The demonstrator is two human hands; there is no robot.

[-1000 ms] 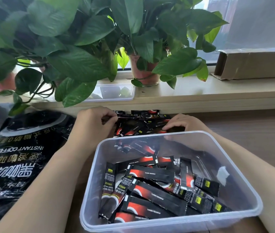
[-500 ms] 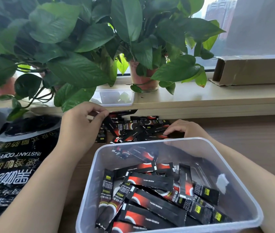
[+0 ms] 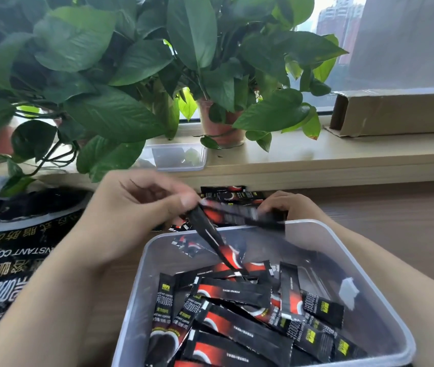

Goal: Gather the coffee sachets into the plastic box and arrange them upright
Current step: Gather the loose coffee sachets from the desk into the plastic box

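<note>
A clear plastic box (image 3: 385, 295) stands on the wooden table close to me, holding several black and red coffee sachets (image 3: 239, 327) that lie flat and crosswise. My left hand (image 3: 136, 210) is raised over the box's far left corner and pinches a few sachets (image 3: 218, 242), which dangle down and sideways, blurred. My right hand (image 3: 287, 205) rests behind the box's far rim on a small pile of loose sachets (image 3: 234, 196); its fingertips are partly hidden by the blurred sachets and the rim.
A large black instant-coffee bag (image 3: 11, 250) lies at the left. Potted plants (image 3: 136, 75) hang over the windowsill, beside a small clear lid or tray (image 3: 176, 157). A cardboard box (image 3: 396, 112) sits on the sill at the right.
My left hand has lifted a few sachets from the pile behind the box and carried them up over the box's far edge. The right hand has stayed on the pile.
</note>
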